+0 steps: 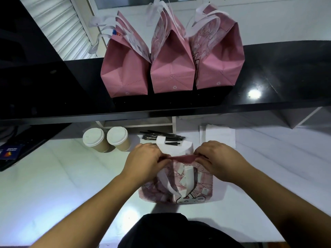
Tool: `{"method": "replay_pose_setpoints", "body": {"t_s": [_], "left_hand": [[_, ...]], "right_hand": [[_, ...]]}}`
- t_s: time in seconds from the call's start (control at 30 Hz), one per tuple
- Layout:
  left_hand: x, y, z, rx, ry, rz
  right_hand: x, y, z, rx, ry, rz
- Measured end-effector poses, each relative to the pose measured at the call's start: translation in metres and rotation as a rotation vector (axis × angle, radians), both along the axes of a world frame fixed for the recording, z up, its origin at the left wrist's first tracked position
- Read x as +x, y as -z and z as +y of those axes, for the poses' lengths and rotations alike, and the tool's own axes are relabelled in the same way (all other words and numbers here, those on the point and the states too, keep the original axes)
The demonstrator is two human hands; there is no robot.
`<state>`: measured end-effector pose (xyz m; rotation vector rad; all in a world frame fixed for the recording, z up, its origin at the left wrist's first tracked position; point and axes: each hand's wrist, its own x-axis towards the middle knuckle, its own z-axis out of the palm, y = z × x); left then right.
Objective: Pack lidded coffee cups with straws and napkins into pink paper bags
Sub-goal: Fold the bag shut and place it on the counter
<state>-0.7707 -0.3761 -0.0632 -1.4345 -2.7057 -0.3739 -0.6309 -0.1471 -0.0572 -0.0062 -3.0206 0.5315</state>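
On the white counter [53, 176] right in front of us, we've got a pink paper bag [179, 187] with both hands on its top edge. Our left hand [143, 159] pinches the left side of the opening, our right hand [217, 159] pinches the right, fingers curled tight on the paper. Two lidded cups [105, 139] sit to the left, touching each other, black straws [163, 136] lie just behind the bag, and napkins [219, 134] off to the right. Up on the black shelf [277, 83], three more pink bags [172, 68] stand in a row.
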Motion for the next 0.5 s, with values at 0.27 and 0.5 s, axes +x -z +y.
{"method": "replay_pose_setpoints", "body": {"t_s": [0.27, 0.5], "left_hand": [[-0.019, -0.003, -0.031, -0.010, -0.009, -0.075], [-0.029, 0.003, -0.055, 0.084, -0.024, -0.185]], "right_hand": [[0.015, 0.011, 0.019, -0.100, 0.044, -0.032], [0.025, 0.013, 0.026, -0.112, 0.066, 0.033]]}}
